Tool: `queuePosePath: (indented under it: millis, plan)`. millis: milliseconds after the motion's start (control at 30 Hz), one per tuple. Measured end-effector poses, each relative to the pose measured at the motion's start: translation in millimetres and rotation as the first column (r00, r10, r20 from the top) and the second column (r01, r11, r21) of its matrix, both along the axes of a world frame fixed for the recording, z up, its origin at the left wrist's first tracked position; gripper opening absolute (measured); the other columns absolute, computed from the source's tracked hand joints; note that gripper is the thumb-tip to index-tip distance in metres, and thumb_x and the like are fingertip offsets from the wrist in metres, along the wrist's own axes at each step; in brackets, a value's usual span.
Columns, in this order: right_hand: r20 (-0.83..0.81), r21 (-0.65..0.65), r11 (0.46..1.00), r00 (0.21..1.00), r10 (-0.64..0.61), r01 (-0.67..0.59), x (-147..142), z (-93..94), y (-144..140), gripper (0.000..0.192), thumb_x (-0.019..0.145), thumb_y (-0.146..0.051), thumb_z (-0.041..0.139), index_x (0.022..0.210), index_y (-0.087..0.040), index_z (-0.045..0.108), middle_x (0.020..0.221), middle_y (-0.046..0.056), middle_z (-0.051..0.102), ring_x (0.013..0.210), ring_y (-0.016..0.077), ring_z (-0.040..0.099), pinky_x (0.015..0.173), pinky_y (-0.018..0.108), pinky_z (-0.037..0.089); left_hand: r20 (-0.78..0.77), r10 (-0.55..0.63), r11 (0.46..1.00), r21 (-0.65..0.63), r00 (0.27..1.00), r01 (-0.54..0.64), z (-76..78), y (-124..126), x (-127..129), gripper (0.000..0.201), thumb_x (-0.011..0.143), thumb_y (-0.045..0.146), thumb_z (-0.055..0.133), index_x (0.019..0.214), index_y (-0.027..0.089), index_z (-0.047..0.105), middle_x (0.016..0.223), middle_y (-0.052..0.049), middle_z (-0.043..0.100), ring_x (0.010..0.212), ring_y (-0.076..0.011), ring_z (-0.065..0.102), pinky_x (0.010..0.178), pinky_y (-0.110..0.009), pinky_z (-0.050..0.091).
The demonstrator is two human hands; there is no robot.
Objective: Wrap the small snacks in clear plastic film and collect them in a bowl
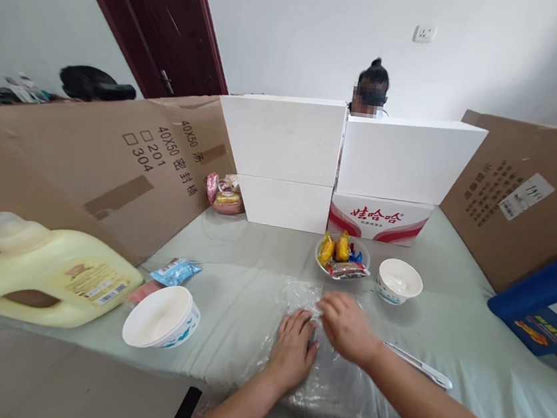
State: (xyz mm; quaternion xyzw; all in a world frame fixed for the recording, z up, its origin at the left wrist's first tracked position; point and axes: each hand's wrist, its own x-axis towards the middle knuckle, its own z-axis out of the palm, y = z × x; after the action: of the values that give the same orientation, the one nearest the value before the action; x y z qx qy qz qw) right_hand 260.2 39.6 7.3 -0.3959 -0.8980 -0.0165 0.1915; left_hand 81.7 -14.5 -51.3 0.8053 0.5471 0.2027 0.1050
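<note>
Clear plastic [332, 383] being handled at the near side of the counter [239, 285]
Partly spread out, it looked like, with plenty of crinkles left. The left hand [294, 348] was laid open on it; whether anything was pinched by the right hand [348, 328] can't be told. Snacks [343, 246] were held in a far bowl [317, 260]. "娃哈哈" was printed on the far box [378, 220], "40X50", "201" and "304" on the left cardboard [126, 178]; the smaller print couldn't be made out.
</note>
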Motion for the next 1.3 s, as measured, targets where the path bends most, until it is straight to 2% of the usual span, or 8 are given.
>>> queuePosePath:
  millis: [167, 333, 467, 600, 700, 1000, 1133, 1300]
  plan:
    - [0.178, -0.242, 0.924, 0.95, -0.256, 0.295, 7, -53.9, -20, 0.072, 0.088, -0.061, 0.046, 0.147, -0.02, 0.037, 0.154, 0.013, 0.032, 0.143, 0.0395, 0.017, 0.11, 0.062, 0.019, -0.149, 0.214, 0.972, -0.068, 0.966, -0.225, 1.6, -1, -10, 0.06, 0.082, 0.043, 0.061, 0.138, 0.024, 0.049, 0.153, -0.011, 0.034, 0.142, -0.0472, 0.014, 0.107, -0.071, 0.016]
    - [0.121, -0.251, 0.922, 0.955, -0.272, 0.295, 35, -43.9, -20, 0.063, 0.092, -0.053, 0.046, 0.144, -0.018, 0.042, 0.152, 0.013, 0.035, 0.143, 0.0367, 0.019, 0.112, 0.061, 0.021, -0.159, 0.314, 0.943, -0.06, 0.936, -0.327, 10.5, 4, -59, 0.057, 0.086, 0.047, 0.056, 0.133, 0.015, 0.053, 0.146, -0.02, 0.042, 0.136, -0.0478, 0.029, 0.102, -0.067, 0.031]
    - [-0.087, -0.27, 0.952, 0.981, -0.172, 0.143, 55, -22.3, -50, 0.052, 0.095, -0.046, 0.043, 0.138, -0.017, 0.049, 0.144, 0.015, 0.046, 0.139, 0.029, 0.034, 0.111, 0.051, 0.032, -0.015, 0.084, 0.994, 0.078, 0.996, -0.083, 27.5, -15, -91, 0.034, 0.091, 0.034, 0.05, 0.12, 0.019, 0.06, 0.13, -0.014, 0.056, 0.127, -0.031, 0.047, 0.105, -0.05, 0.041]
    - [-0.115, -0.424, 0.903, 0.993, 0.024, -0.071, 73, -24.4, -97, 0.07, 0.082, -0.057, 0.062, 0.14, -0.022, 0.046, 0.143, 0.015, 0.047, 0.136, 0.0314, 0.038, 0.111, 0.051, 0.034, -0.024, -0.311, 0.95, -0.024, 0.95, 0.311, 32.9, -47, -100, 0.048, 0.077, 0.031, 0.069, 0.124, 0.025, 0.057, 0.134, -0.009, 0.054, 0.13, -0.0296, 0.044, 0.108, -0.048, 0.041]
    - [-0.11, -0.503, 0.862, 0.994, 0.004, -0.059, 80, -33.9, -126, 0.044, 0.09, -0.041, 0.054, 0.132, -0.026, 0.054, 0.141, 0.01, 0.051, 0.137, 0.03, 0.037, 0.112, 0.054, 0.031, -0.012, -0.364, 0.929, -0.071, 0.931, 0.362, 30.9, -58, -101, 0.032, 0.083, 0.017, 0.06, 0.113, 0.027, 0.062, 0.13, -0.006, 0.059, 0.129, -0.0268, 0.047, 0.107, -0.048, 0.041]
    - [-0.346, -0.695, 0.707, 0.801, -0.488, 0.13, 73, -36.7, -132, 0.032, 0.095, -0.044, 0.038, 0.104, -0.025, 0.062, 0.096, 0.007, 0.07, 0.08, 0.0201, 0.068, 0.073, 0.034, 0.055, 0.297, -0.027, 0.915, -0.377, 0.954, 0.143, 65.7, -31, -91, 0.018, 0.094, 0.026, 0.043, 0.086, 0.022, 0.058, 0.068, 0.004, 0.062, 0.062, -0.0126, 0.061, 0.063, -0.023, 0.048]
    - [-0.347, -0.632, 0.7, 0.687, -0.638, 0.332, 66, -44.8, -103, 0.033, 0.091, -0.046, 0.041, 0.104, -0.022, 0.061, 0.09, 0.006, 0.072, 0.074, 0.0214, 0.068, 0.069, 0.034, 0.054, 0.129, 0.067, 0.974, -0.224, 0.989, -0.037, 63.8, 4, -71, 0.016, 0.091, 0.021, 0.045, 0.089, 0.022, 0.06, 0.075, 0.002, 0.065, 0.067, -0.0139, 0.061, 0.066, -0.024, 0.046]
    - [-0.116, -0.386, 0.69, 0.71, -0.695, 0.612, 57, -45.2, -64, 0.033, 0.095, -0.035, 0.034, 0.108, -0.021, 0.06, 0.09, 0.006, 0.072, 0.083, 0.0218, 0.069, 0.074, 0.033, 0.051, -0.083, 0.161, 0.986, -0.034, 0.983, -0.164, 41.7, 47, -47, 0.018, 0.09, 0.014, 0.047, 0.096, 0.022, 0.062, 0.088, -0.001, 0.07, 0.079, -0.0164, 0.065, 0.075, -0.026, 0.046]
